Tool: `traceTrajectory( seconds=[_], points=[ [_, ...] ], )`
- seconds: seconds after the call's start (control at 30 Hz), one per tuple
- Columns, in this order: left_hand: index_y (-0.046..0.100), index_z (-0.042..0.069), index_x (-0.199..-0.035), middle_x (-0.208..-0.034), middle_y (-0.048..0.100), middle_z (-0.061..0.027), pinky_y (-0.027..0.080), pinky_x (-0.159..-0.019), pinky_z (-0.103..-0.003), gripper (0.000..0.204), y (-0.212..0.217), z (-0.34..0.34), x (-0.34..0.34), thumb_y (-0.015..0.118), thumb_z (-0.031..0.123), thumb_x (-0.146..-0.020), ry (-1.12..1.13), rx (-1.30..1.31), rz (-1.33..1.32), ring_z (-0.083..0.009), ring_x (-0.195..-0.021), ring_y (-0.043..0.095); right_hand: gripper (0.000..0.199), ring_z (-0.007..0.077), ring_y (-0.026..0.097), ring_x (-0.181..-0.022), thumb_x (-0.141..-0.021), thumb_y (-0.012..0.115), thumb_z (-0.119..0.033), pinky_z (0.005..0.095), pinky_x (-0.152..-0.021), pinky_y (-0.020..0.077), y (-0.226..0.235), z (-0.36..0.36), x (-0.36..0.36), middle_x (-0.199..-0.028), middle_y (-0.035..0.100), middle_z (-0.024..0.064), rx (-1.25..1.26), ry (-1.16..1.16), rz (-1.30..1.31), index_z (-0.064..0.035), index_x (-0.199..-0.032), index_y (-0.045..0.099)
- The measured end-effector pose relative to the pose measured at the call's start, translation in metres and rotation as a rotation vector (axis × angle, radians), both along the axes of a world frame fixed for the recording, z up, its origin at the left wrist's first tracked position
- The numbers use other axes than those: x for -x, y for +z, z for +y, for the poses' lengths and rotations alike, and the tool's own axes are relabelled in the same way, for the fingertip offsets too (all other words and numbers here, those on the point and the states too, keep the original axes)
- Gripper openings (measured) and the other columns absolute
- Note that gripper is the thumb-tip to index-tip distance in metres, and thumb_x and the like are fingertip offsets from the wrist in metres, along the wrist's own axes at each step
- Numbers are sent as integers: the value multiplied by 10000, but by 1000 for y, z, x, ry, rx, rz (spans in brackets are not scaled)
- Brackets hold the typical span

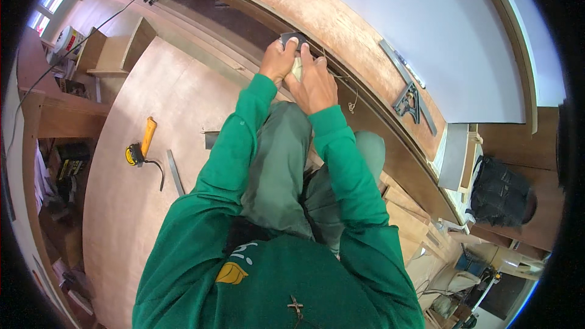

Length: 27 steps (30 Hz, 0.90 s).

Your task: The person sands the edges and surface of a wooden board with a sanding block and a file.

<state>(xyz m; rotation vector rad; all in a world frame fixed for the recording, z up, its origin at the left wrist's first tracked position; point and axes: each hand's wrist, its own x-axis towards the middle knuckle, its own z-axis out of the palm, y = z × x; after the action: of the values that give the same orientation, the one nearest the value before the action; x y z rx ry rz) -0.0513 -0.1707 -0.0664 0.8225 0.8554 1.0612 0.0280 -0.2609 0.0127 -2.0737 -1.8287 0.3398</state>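
Observation:
Both my hands meet at the upper middle, over the long edge of a brown wooden board (365,116). My left hand (279,60) is closed around the side of a small dark hand tool (295,39) that looks like a block plane. Fingers cover most of it, so its full shape is hidden. My right hand (315,82) presses against the same tool from the right, thumb and fingers bent round it. A pale patch (297,68) shows between the palms; I cannot tell what it is. Close to the right hand, a thin curled shaving (352,105) hangs by the board.
A combination square (407,102) and a pen (409,70) rest on the wood at right. On the plywood sheet (140,213) at left lie a tape measure (134,153), a yellow-handled tool (148,136) and a metal strip (175,172). A black bag (501,192) sits far right.

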Motion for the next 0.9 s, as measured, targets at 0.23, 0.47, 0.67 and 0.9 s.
traceTrajectory(
  seconds=[0.23, 0.47, 0.67, 0.9],
  points=[
    [645, 14, -1000, -859, 674, -54, 522, -619, -318, 273, 2, 3, -7, 553, 270, -1030, -2, -77, 8, -143, -705, 631, 792, 496, 664, -976, -859, 678, -407, 539, -833, 550, 0, 5, -6, -1177, 565, 330, -13, -4, -35, -43, -1510, 410],
    [650, 2, -1007, -850, 673, -60, 523, -629, -319, 289, -14, 14, 6, 556, 274, -1028, 3, -106, 157, -152, -714, 631, 780, 499, 656, -995, -874, 675, -408, 525, -843, 548, 2, 4, 4, -1175, 584, 347, -12, 15, -10, -39, -1512, 418],
    [686, -28, -956, -835, 690, -74, 510, -674, -333, 324, -6, 16, 5, 567, 270, -999, 58, -134, 125, -154, -745, 635, 774, 494, 670, -966, -884, 658, -400, 534, -826, 552, 2, 6, 9, -1195, 557, 356, -24, 20, -60, -28, -1513, 403],
    [665, 10, -994, -874, 675, -55, 509, -651, -328, 291, -4, 16, 7, 557, 278, -1024, 32, -95, 167, -151, -730, 620, 788, 496, 670, -960, -874, 668, -372, 532, -839, 555, 4, 7, 12, -1196, 554, 349, 7, 15, -63, -26, -1520, 380]
  ],
)
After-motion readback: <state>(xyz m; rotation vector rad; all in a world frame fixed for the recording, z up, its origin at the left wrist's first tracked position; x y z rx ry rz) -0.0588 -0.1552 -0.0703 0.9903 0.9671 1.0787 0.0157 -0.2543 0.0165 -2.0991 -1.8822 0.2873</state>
